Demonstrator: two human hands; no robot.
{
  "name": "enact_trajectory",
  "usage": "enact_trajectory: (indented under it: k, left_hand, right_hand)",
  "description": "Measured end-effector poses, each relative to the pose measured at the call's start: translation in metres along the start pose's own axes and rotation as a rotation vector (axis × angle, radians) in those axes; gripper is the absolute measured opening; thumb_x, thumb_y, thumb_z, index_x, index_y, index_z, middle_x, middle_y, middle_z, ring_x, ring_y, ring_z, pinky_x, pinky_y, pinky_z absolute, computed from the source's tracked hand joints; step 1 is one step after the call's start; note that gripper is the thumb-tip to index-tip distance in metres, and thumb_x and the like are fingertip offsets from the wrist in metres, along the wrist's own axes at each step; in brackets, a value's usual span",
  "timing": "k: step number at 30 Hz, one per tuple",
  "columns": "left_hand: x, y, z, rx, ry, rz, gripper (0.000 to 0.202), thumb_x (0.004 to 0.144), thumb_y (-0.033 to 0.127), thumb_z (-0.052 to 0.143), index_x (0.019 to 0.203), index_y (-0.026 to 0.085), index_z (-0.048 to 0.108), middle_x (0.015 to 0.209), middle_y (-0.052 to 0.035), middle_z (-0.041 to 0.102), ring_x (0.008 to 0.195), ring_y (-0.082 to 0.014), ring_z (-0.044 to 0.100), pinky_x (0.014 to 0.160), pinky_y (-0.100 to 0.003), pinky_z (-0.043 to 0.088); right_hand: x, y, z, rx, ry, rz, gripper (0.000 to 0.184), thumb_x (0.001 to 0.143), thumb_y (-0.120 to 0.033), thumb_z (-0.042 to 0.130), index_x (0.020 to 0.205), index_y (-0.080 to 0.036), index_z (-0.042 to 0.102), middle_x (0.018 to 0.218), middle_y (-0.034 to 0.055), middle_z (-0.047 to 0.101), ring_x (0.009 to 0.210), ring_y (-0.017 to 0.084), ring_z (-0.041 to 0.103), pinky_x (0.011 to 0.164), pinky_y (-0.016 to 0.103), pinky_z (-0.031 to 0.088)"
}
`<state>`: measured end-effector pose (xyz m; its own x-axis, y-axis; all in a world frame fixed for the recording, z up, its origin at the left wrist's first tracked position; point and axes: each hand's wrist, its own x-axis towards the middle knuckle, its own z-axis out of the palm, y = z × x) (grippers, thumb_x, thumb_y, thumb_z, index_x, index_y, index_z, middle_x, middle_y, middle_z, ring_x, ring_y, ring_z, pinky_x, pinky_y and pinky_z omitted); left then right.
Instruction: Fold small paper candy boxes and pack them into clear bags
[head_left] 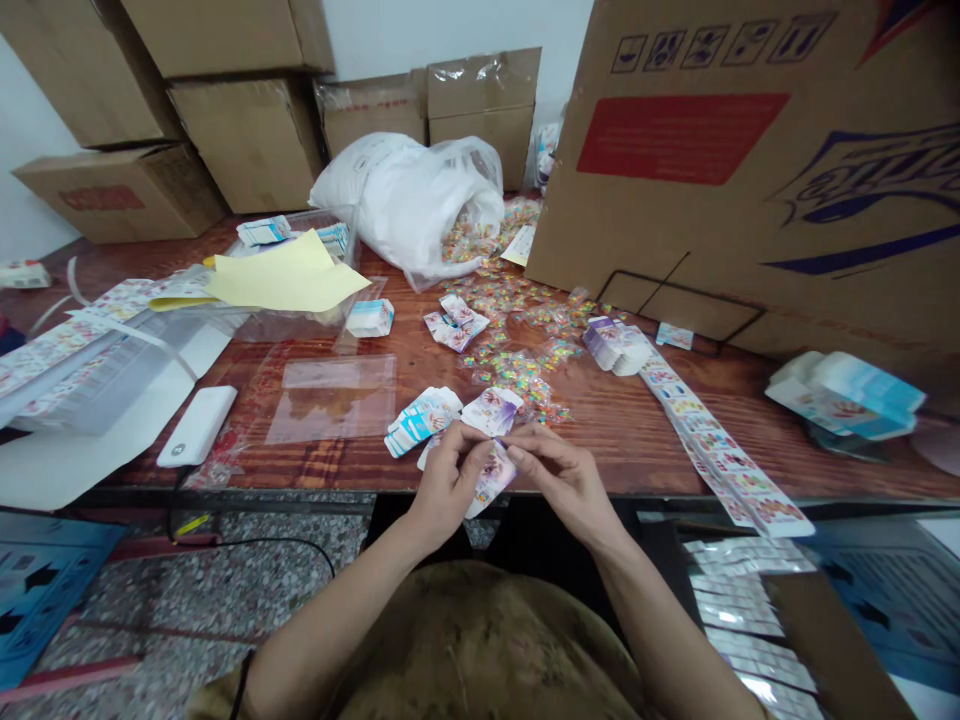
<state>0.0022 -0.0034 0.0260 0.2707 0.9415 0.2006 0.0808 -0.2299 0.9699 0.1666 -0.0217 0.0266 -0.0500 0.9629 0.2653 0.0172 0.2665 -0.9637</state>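
Observation:
Over the table's front edge, my left hand (448,482) and my right hand (561,476) meet with fingertips pinched on a small purple-and-white printed carton (495,476). Both thumbs press at its upper part. Whether the carton is folded open or flat, I cannot tell. Just beyond my fingers lies another purple-and-white carton (491,410). A fanned stack of blue-and-white cartons (424,420) is on the table left of it. Behind my right hand, small clear packets with coloured bits (525,375) spread across the wood. More purple cartons (456,322) lie further back.
A white plastic bag (409,195) spills packets at the back. A large cardboard box (697,240) stands at right, near a printed strip (709,430) and a carton stack (619,345). Yellow paper (285,272), a clear sleeve (334,398) and a white power bank (198,426) lie left.

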Motion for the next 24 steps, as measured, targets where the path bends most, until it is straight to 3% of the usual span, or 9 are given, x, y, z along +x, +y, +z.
enact_trajectory:
  k: [3,9,15,17,20,22,24]
  left_hand:
    - [0.001,0.001,0.000,-0.037,0.015,-0.009,0.012,0.094,0.032,0.052,0.094,0.020,0.051,0.079,0.0019,0.056,0.071,-0.0110,0.056,0.067,-0.023,0.044]
    - [0.001,-0.001,-0.001,-0.079,0.014,-0.036,0.011,0.093,0.031,0.052,0.097,0.021,0.049,0.079,0.0018,0.057,0.071,-0.0116,0.056,0.067,-0.023,0.044]
    - [0.009,-0.005,-0.004,0.022,-0.023,-0.044,0.012,0.095,0.032,0.048,0.099,0.021,0.052,0.079,0.0017,0.058,0.072,-0.0124,0.056,0.068,-0.024,0.043]
    - [0.027,-0.008,-0.007,0.081,0.008,-0.023,0.014,0.096,0.033,0.046,0.096,0.020,0.052,0.075,0.0021,0.056,0.069,-0.0124,0.055,0.066,-0.023,0.042]
    - [0.073,-0.015,-0.018,0.187,0.158,0.069,0.017,0.098,0.032,0.041,0.094,0.020,0.052,0.076,0.0011,0.057,0.072,-0.0132,0.055,0.070,-0.024,0.042]
    - [0.108,-0.020,-0.028,0.268,0.229,0.109,0.016,0.097,0.028,0.042,0.106,0.019,0.052,0.082,-0.0011,0.058,0.078,-0.0149,0.057,0.077,-0.027,0.043]
    - [0.134,-0.026,-0.037,0.423,0.184,0.092,0.030,0.095,0.026,0.046,0.124,0.016,0.047,0.091,-0.0050,0.059,0.087,-0.0187,0.058,0.083,-0.032,0.044]
  right_hand:
    - [-0.002,0.002,-0.001,-0.006,-0.053,-0.004,0.018,0.090,-0.029,0.063,0.104,-0.028,0.076,0.087,0.0031,0.065,0.083,0.016,0.060,0.076,0.030,0.048]
    - [-0.007,0.007,0.004,0.003,-0.042,-0.029,0.020,0.092,-0.032,0.060,0.104,-0.028,0.076,0.087,0.0033,0.066,0.083,0.016,0.060,0.075,0.029,0.050]
    - [-0.003,0.013,0.006,-0.086,-0.037,-0.040,0.024,0.091,-0.037,0.061,0.107,-0.025,0.074,0.088,0.0041,0.068,0.083,0.017,0.063,0.075,0.030,0.052]
    - [0.009,0.020,0.003,-0.173,0.006,-0.045,0.030,0.092,-0.041,0.057,0.111,-0.024,0.072,0.093,0.0055,0.070,0.088,0.019,0.065,0.079,0.032,0.051]
    - [0.039,0.036,-0.002,-0.442,0.141,-0.021,0.041,0.094,-0.049,0.048,0.114,-0.021,0.070,0.101,0.0102,0.070,0.094,0.024,0.064,0.085,0.037,0.049]
    - [0.058,0.047,-0.004,-0.759,0.160,0.055,0.045,0.092,-0.053,0.050,0.111,-0.018,0.071,0.102,0.0140,0.069,0.095,0.027,0.063,0.087,0.042,0.047]
    - [0.072,0.056,-0.002,-1.043,0.089,0.135,0.045,0.089,-0.055,0.054,0.101,-0.017,0.074,0.102,0.0173,0.067,0.097,0.031,0.060,0.088,0.047,0.043]
